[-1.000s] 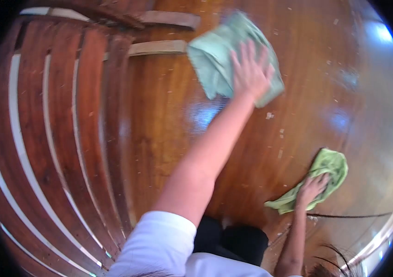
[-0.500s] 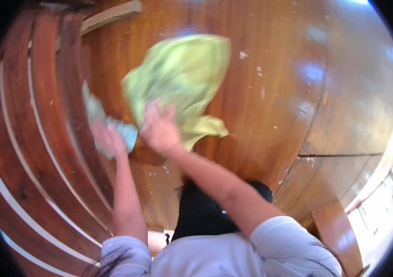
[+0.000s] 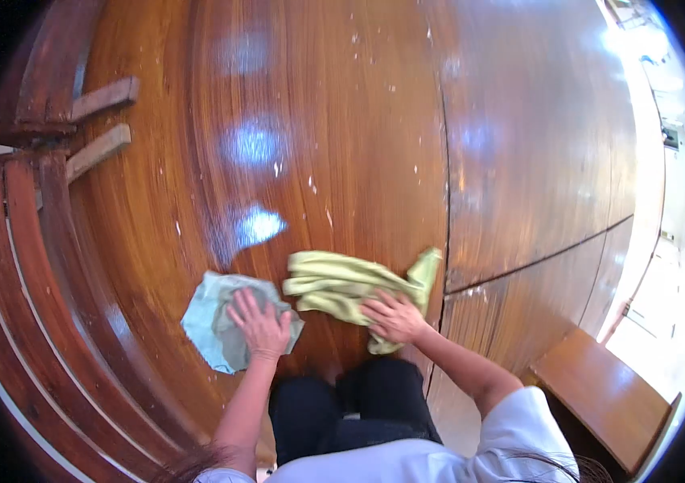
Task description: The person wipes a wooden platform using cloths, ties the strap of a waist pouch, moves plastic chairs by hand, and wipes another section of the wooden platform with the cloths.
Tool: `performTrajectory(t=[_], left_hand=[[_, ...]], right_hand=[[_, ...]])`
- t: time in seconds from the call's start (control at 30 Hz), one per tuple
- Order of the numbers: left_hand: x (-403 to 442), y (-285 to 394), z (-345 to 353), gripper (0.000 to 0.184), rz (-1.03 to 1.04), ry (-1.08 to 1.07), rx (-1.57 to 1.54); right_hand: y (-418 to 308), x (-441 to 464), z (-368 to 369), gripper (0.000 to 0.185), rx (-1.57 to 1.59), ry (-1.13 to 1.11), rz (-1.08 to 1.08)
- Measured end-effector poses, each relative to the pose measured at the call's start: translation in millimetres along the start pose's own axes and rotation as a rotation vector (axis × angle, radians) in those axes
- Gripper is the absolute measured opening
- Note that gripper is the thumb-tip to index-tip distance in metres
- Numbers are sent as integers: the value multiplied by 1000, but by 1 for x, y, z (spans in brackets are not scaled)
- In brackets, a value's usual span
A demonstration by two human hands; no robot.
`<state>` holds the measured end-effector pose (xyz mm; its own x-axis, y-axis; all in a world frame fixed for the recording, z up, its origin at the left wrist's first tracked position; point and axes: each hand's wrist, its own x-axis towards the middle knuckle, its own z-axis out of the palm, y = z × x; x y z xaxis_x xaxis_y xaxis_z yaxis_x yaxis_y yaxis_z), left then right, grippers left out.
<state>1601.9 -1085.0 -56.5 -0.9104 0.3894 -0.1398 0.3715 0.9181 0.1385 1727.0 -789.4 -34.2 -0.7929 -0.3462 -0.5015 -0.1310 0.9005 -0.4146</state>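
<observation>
My left hand lies flat with its fingers spread on a pale blue-grey cloth, which is spread out on the glossy brown wooden surface. To the right, my right hand presses on a yellow-green cloth with its fingers stretched out. That cloth is bunched and creased, and one corner sticks up beyond the hand. A narrow gap of bare wood separates the two cloths.
Reddish wooden slats run along the left side, with short wooden pieces jutting from them. Small white flecks and a dark seam mark the wood. A brown wooden box-like piece stands at lower right.
The view has shifted to the right. The yellow-green cloth has come down from a billowing spread to lie bunched on the wood. My left hand has moved away from the slats with the blue-grey cloth.
</observation>
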Motion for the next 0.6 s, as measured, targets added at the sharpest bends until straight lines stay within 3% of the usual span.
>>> performTrajectory(t=[0.07,0.13,0.3,0.4,0.6], left_hand=[[72,31,-22,50,190,-197,-95],[140,52,-27,48,280,-123,-99],[296,84,-41,45,316,50,-60],[369,92,-46,48,249,135,-66],[464,96,-50,53,-119,268,59]], right_hand=[[37,-16,-1,53,-75,164,186],[62,10,-30,45,-75,290,332],[129,145,-148,41,-82,552,325],[175,214,-209,45,-111,676,356],[253,313,-313,48,-157,872,474]])
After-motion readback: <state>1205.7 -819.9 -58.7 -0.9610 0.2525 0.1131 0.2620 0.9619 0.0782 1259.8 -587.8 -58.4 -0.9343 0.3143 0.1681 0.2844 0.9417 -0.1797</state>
